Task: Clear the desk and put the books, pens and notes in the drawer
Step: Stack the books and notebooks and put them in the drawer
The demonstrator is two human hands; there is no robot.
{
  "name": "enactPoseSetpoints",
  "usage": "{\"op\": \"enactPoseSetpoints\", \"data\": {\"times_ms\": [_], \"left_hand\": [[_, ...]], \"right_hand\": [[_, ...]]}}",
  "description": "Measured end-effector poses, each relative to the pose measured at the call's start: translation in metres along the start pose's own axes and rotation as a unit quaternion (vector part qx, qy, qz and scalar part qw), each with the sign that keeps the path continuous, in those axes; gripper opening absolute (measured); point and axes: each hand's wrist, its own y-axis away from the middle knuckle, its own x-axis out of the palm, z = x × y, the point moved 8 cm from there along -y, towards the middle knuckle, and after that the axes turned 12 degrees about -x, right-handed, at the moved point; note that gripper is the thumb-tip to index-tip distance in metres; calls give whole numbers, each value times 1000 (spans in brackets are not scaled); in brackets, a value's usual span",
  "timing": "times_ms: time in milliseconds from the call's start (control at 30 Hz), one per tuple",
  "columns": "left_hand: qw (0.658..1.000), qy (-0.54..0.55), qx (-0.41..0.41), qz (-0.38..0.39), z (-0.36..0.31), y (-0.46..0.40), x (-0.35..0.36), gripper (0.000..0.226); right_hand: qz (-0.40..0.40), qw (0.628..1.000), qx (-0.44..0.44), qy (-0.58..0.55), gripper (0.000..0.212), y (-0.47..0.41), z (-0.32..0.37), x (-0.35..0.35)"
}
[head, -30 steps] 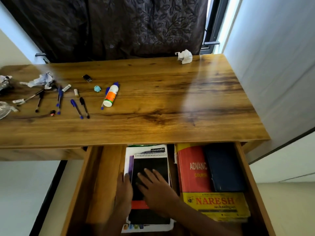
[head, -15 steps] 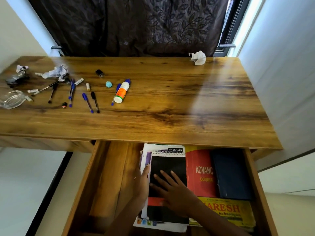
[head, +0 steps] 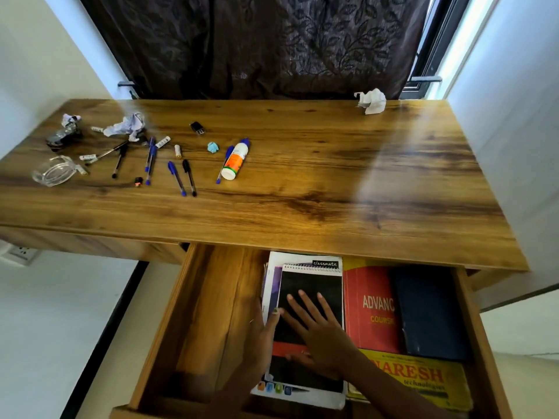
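The drawer [head: 193, 322] stands pulled out under the front edge of the desk [head: 302, 189], at about six o'clock in the view; its left part shows bare wood, and the books fill the middle and right.

Going left to right across the desk top: a clear plastic dish [head: 54, 172] at nine o'clock; a dark small object [head: 62, 137] and a crumpled paper [head: 125, 125] towards ten o'clock; then the scattered pens [head: 177, 178] — blue-capped and black-capped, lying loose and apart from one another; a small blue scrap [head: 213, 147]; a white glue bottle [head: 235, 160] with an orange label lying on its side, a blue pen touching its left flank; far off at one o'clock, another crumpled paper [head: 371, 100] near the back edge.

Inside the drawer, left to right: the left hand [head: 266, 334] lies along the left edge of a white "classmate" notebook [head: 302, 261], fingers straight, a fingertip touching the border of the black spiral notepad [head: 311, 285] that lies on top of it; the right hand [head: 320, 331] rests flat on that notepad, fingers spread and straight, gripping nothing — it comes in from five o'clock; just beside the notebook lies a red book [head: 370, 309] reading "ADVANC… COURS…"; a dark blue book [head: 429, 309] overlaps its right side; both lie on a yellow book [head: 423, 379] printed "NARESH", at the drawer's near right corner.
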Motion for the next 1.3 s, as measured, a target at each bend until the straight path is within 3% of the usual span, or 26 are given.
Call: {"op": "enactPoseSetpoints", "data": {"times_ms": [67, 133, 233, 300, 400, 500, 600, 900, 1067, 1300], "left_hand": [[1000, -7, -4, -9, 19, -15, 15, 129], [1000, -20, 18, -4, -6, 9, 7, 134], [999, -36, -13, -1, -17, 18, 2, 130], [998, -61, -7, 2, -40, 43, 0, 117], [987, -138, 64, -54, -63, 70, -4, 70], [975, -201, 72, -67, -68, 82, -7, 62], [982, -146, 113, -24, -73, 94, -15, 52], [967, -194, 154, -58, -68, 78, -37, 55], [964, -176, 177, -88, -73, 74, -50, 48], [951, -205, 216, -83, -97, 81, -69, 55]], "right_hand": [[-10, 1000, -4, -2, 77, -1, 1, -1], [-14, 1000, -5, -7, 77, -1, 1, -3], [-35, 999, -14, -1, 76, -2, 1, -6], [-49, 999, -16, 1, 75, -5, 1, -11], [-66, 997, 4, -37, 67, -8, -1, -19], [-99, 991, 35, -83, 52, -11, -3, -33], [-113, 989, 46, -81, 47, -16, -1, -41], [-112, 989, 51, -88, 41, -30, 14, -54], [-52, 993, 40, -102, 41, -36, 20, -48], [-11, 989, 50, -140, 50, -55, 36, -57]]}}
